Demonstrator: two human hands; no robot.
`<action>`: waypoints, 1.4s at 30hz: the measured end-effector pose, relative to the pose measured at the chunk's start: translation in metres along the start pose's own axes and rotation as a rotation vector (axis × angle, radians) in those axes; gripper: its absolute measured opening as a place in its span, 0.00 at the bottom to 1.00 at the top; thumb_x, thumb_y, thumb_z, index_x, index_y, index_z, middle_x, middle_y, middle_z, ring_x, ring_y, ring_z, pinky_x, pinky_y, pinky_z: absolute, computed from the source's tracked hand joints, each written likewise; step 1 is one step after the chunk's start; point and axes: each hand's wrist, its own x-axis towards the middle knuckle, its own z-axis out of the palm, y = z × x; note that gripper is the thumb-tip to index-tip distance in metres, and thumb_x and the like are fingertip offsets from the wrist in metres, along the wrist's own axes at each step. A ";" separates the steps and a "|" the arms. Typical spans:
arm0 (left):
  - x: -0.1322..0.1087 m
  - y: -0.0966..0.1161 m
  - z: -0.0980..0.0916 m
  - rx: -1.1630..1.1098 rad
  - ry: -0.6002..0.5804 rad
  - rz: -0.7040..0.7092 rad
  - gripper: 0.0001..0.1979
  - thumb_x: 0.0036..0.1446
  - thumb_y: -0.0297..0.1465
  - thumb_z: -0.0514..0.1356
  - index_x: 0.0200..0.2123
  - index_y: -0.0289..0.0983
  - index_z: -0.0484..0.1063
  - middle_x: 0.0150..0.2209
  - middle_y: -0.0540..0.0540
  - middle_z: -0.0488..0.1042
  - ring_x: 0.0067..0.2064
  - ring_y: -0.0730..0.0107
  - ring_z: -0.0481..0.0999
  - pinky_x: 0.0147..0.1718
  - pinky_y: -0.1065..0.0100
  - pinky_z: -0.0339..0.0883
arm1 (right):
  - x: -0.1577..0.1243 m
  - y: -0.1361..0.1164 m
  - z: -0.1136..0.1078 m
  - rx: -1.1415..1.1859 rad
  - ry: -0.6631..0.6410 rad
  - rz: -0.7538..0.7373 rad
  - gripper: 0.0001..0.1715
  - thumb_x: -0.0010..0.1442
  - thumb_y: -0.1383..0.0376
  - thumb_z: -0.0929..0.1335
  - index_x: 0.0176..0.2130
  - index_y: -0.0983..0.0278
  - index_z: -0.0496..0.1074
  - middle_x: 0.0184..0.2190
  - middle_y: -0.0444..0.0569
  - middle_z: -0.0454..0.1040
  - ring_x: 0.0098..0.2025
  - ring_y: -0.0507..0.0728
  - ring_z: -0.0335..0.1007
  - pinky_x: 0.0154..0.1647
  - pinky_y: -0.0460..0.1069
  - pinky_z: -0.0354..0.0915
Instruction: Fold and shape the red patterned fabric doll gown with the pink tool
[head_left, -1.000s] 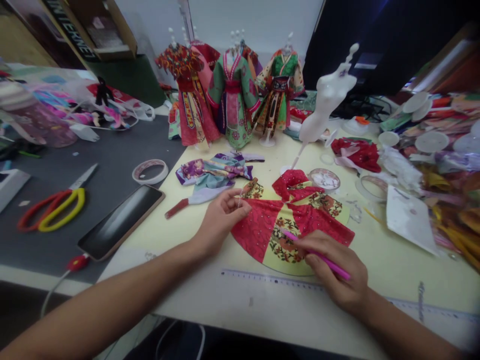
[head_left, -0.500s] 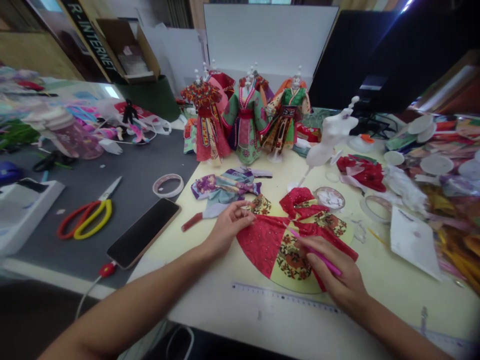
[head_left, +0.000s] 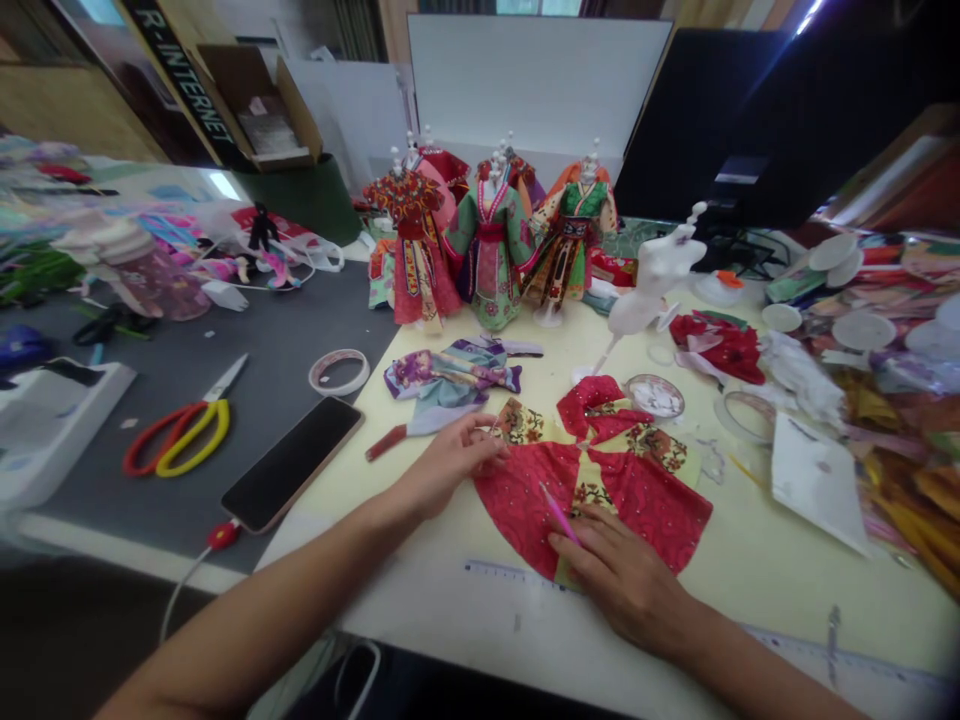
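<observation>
A small doll garment (head_left: 517, 500) in red and cream floral cloth lies spread like a fan on the table, its red collar piece (head_left: 581, 405) toward the back. My left hand (head_left: 457, 460) is at the garment's left edge with fingertips pinched together; what they hold, if anything, is too small to make out. In my right hand (head_left: 626, 575) is a slim pink pen-like tool (head_left: 559, 512), its pointed end toward the red cloth. That hand rests low on the garment, covering part of the cream panel. A clear ruler (head_left: 502, 571) lies partly under the garment's front edge.
Dressed doll forms (head_left: 491, 240) stand at the back, near a bare white mannequin (head_left: 652, 265). Scissors (head_left: 187, 435), a phone (head_left: 292, 465) and a tape roll (head_left: 339, 372) lie left. Folded purple-blue cloth (head_left: 450, 372) lies behind my left hand. A white packet (head_left: 817, 485) and fabric heaps are right.
My right hand has moved left and toward me with the pink tool. The red panel on the right now lies spread flatter. My left hand has hardly moved.
</observation>
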 end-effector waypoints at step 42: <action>0.010 -0.001 0.001 0.424 -0.138 0.277 0.22 0.53 0.33 0.58 0.50 0.36 0.57 0.38 0.46 0.67 0.39 0.70 0.69 0.40 0.64 0.63 | -0.077 0.007 -0.031 -0.315 -0.044 0.236 0.25 0.59 0.71 0.62 0.56 0.70 0.60 0.39 0.56 0.74 0.42 0.60 0.69 0.51 0.61 0.61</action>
